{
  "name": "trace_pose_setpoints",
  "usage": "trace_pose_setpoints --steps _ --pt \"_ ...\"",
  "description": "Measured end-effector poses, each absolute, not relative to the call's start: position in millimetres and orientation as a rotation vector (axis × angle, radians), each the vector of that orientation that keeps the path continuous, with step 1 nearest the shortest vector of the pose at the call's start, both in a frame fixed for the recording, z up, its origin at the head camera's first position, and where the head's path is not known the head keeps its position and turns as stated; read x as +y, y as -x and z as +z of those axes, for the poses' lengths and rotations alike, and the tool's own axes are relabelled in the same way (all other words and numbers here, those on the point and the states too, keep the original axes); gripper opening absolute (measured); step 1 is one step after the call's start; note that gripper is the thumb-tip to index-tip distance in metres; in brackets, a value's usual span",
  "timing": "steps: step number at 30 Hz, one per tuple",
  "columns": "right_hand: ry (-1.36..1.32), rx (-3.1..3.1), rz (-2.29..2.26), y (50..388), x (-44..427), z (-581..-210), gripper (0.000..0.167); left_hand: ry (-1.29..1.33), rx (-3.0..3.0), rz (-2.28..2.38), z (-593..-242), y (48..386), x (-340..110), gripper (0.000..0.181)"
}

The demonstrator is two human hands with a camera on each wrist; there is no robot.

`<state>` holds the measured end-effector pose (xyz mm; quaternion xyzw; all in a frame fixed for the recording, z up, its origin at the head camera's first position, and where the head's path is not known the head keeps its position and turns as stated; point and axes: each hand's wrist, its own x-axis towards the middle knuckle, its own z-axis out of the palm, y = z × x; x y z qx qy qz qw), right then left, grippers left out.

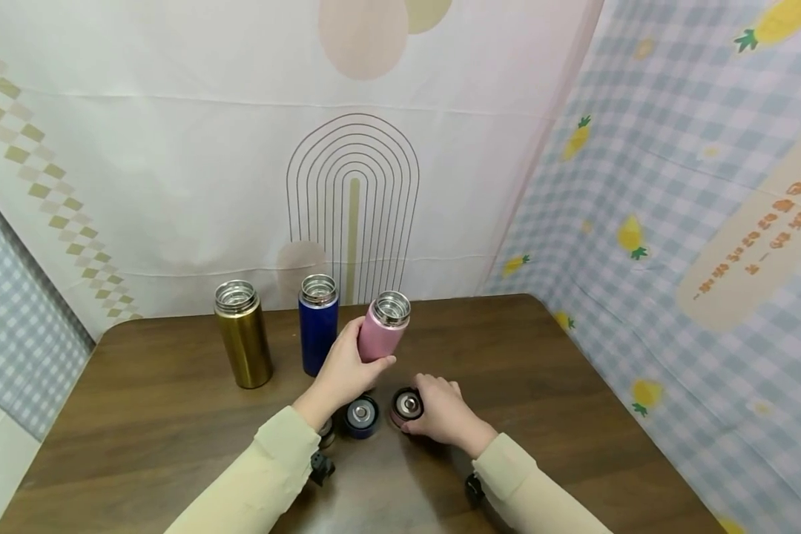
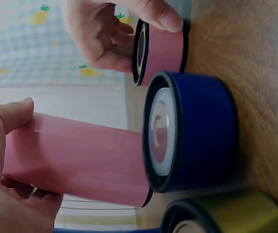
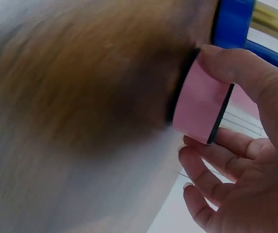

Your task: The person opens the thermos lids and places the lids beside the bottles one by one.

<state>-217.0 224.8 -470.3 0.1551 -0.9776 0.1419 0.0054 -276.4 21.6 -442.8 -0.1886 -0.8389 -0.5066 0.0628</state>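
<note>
My left hand (image 1: 345, 368) grips a pink thermos bottle (image 1: 382, 330) round its body; its mouth is uncapped and it leans a little to the right. The left wrist view shows the thumb and fingers on either side of the pink body (image 2: 80, 158). My right hand (image 1: 443, 410) pinches a pink bottle lid (image 3: 202, 99) between thumb and fingers, inner side up at the tabletop. To the left of that lid sits a blue lid (image 1: 361, 417), also inner side up. A gold lid (image 2: 240, 213) lies beside it, partly hidden by my left arm in the head view.
An uncapped gold bottle (image 1: 245, 337) stands at the left of the wooden table (image 1: 541, 415). Next to it is an uncapped blue bottle (image 1: 318, 326), partly behind my left hand. A white patterned cloth (image 1: 193, 185) hangs behind the table and a checked cloth (image 1: 667, 178) at the right.
</note>
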Motion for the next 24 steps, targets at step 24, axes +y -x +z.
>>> trace_pose_setpoints --steps 24 --pt "-0.467 -3.102 0.427 218.7 223.1 -468.8 0.061 0.363 -2.636 -1.515 -450.1 301.4 35.7 0.077"
